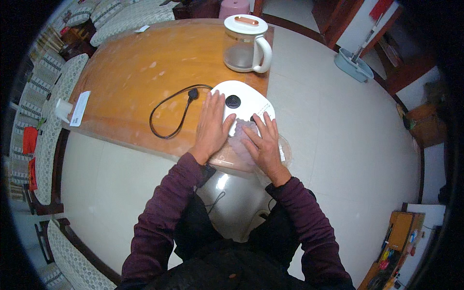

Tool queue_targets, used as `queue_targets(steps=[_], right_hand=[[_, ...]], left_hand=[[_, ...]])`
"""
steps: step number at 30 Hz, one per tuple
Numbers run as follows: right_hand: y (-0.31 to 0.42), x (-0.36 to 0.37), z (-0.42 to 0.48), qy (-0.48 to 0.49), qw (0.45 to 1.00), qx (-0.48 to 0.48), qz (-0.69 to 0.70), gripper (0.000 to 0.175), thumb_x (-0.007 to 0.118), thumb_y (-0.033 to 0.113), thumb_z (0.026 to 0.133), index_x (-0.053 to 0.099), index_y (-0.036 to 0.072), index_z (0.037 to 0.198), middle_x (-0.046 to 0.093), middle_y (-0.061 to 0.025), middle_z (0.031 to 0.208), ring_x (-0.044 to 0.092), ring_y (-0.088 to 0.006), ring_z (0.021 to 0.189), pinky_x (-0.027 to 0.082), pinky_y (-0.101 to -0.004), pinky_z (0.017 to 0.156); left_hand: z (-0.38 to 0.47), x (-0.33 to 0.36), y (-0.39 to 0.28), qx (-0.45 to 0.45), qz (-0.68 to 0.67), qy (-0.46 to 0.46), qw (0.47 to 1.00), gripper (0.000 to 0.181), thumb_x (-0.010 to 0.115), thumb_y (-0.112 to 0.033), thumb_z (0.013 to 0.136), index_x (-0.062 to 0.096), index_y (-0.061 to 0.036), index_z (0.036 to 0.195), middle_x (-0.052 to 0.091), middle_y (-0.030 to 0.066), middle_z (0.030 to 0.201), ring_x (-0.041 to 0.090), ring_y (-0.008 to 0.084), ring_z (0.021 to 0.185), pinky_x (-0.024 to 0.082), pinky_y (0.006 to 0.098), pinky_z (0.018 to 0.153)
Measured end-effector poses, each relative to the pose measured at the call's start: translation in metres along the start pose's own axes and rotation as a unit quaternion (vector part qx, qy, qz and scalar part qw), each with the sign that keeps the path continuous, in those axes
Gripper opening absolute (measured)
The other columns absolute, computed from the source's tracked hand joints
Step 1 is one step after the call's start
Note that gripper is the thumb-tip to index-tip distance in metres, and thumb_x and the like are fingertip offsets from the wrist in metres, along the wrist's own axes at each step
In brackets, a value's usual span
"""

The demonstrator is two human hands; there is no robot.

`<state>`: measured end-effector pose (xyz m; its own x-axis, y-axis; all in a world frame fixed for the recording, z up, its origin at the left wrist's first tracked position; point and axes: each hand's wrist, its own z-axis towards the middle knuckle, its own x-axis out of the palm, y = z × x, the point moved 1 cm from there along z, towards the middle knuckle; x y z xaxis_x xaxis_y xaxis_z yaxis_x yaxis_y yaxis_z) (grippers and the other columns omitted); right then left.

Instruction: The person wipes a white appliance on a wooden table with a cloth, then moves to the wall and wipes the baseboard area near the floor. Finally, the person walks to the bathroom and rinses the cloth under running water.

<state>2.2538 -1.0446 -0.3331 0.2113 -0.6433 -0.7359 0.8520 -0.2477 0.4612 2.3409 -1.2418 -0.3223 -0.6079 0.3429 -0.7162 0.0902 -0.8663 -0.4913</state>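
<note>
A white electric kettle base [250, 94] lies on the wooden table near its right corner, with a round black connector [233, 102] on top. My left hand [213, 121] rests flat along the base's left edge, thumb apart, gripping nothing. Under the fingers of my right hand [264, 141] is a greyish-purple cloth [242, 139], pressed against the near part of the base. A black power cord [154, 119] loops out to the left, its plug [193, 94] lying inside the loop. Beyond the base stands a glass kettle [239, 52] with a white lid and handle.
The wooden table [145, 72] has its right edge close beside the base. A printed sheet [80, 108] and a white cup [64, 108] are at the far left. On the floor at right stands a blue mop bucket [353, 67]. A pink stool [234, 8] is behind the table.
</note>
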Motion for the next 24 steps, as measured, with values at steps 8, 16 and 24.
queue_targets(steps=[8, 16, 24], right_hand=[[-0.066, 0.001, 0.016, -0.141, 0.980, 0.131, 0.052, 0.024, 0.070, 0.014, 0.098, 0.077, -0.002, 0.115, 0.067, -0.0235, 0.138, 0.063, -0.0404, 0.129, 0.047, -0.0452, 0.111], [-0.097, -0.003, 0.067, -0.116, 0.927, 0.316, 0.165, 0.033, 0.069, 0.018, 0.100, 0.072, -0.006, 0.122, 0.077, -0.0235, 0.108, 0.076, -0.0402, 0.094, 0.059, -0.0443, 0.083], [-0.059, 0.001, 0.031, -0.111, 0.972, 0.185, 0.091, 0.045, 0.053, 0.004, 0.102, 0.055, -0.016, 0.143, 0.059, -0.0372, 0.143, 0.059, -0.0464, 0.136, 0.050, -0.0445, 0.114]], left_hand=[[0.005, 0.013, 0.013, -0.018, 0.071, 0.087, 0.993, 0.096, 0.077, -0.046, 0.095, 0.035, 0.0146, 0.156, 0.030, 0.0363, 0.166, 0.026, 0.0520, 0.156, 0.024, 0.0541, 0.129], [0.011, 0.009, 0.007, -0.020, 0.072, 0.098, 0.992, 0.094, 0.080, -0.045, 0.092, 0.039, 0.0140, 0.154, 0.033, 0.0369, 0.164, 0.028, 0.0525, 0.155, 0.025, 0.0544, 0.129], [0.009, 0.006, 0.012, 0.004, 0.053, 0.083, 0.995, 0.093, 0.082, -0.042, 0.090, 0.042, 0.0130, 0.153, 0.035, 0.0365, 0.163, 0.030, 0.0511, 0.155, 0.027, 0.0521, 0.128]])
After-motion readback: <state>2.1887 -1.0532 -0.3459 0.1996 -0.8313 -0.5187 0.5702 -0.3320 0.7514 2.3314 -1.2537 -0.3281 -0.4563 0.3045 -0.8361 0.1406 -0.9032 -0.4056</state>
